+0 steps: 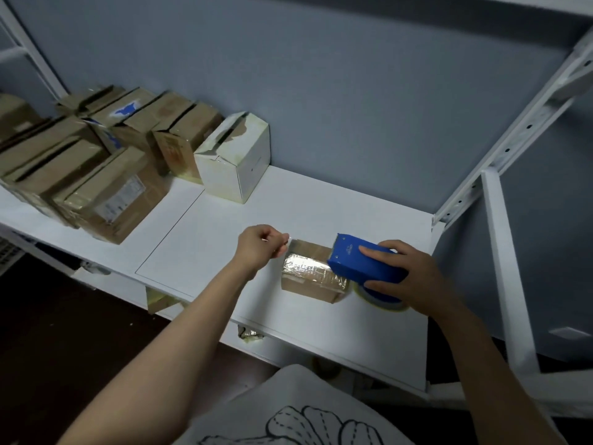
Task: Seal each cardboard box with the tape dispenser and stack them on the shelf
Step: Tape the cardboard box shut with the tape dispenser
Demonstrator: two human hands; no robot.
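Box [308, 277] sits on the shelf [224, 220], well apart from the stack [96, 162]. My left hand [261, 245] pinches the tape end [287, 240] at the box's left edge, and my right hand [407, 277] grips the dispenser [362, 261] over its right side. Nothing pins the box, so an uneven pull could drag it or wrinkle the tape.

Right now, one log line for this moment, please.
left hand pinches tape end; right hand grips tape dispenser; cardboard box on shelf
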